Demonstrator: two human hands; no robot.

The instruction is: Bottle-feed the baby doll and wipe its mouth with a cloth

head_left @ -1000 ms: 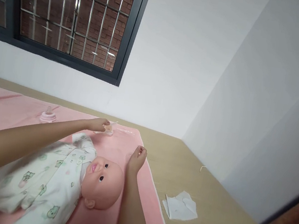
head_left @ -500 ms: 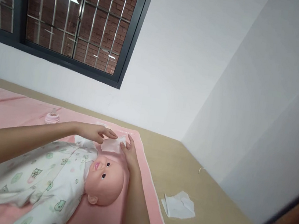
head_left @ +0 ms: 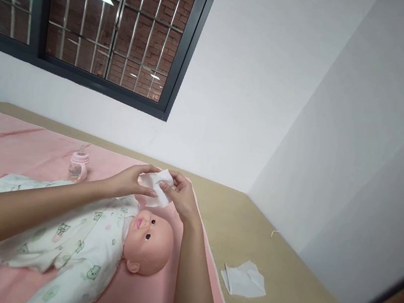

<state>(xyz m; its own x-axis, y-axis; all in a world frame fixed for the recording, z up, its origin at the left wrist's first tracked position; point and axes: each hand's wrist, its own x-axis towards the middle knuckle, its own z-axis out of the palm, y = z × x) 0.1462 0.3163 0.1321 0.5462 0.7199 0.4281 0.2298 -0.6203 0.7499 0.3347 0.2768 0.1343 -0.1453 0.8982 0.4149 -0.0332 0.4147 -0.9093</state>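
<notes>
Between my two hands, just beyond the doll's head, is a white tissue (head_left: 163, 178), partly folded. My left hand (head_left: 137, 181) pinches its left side, the thumb low and the fingers along the top. On the right side, my right hand (head_left: 183, 196) grips the tissue with the thumb in front and the fingers behind. Below them lies a baby doll (head_left: 150, 249) on its back, head to the right, dressed in a white suit printed with green bears. My left forearm passes over the doll's body and hides part of it.
A pink mat (head_left: 136, 295) lies under the doll on a wooden table (head_left: 223, 214). A baby bottle (head_left: 79, 164) with a pink collar stands behind my left forearm. Another folded white tissue (head_left: 245, 279) rests on the wood at right. A wall and barred window (head_left: 114, 29) bound the back.
Both hands have lifted the tissue slightly and now grip it from either side; before, my left fingers were stretched over it. The view has shifted, showing more of the bottle.
</notes>
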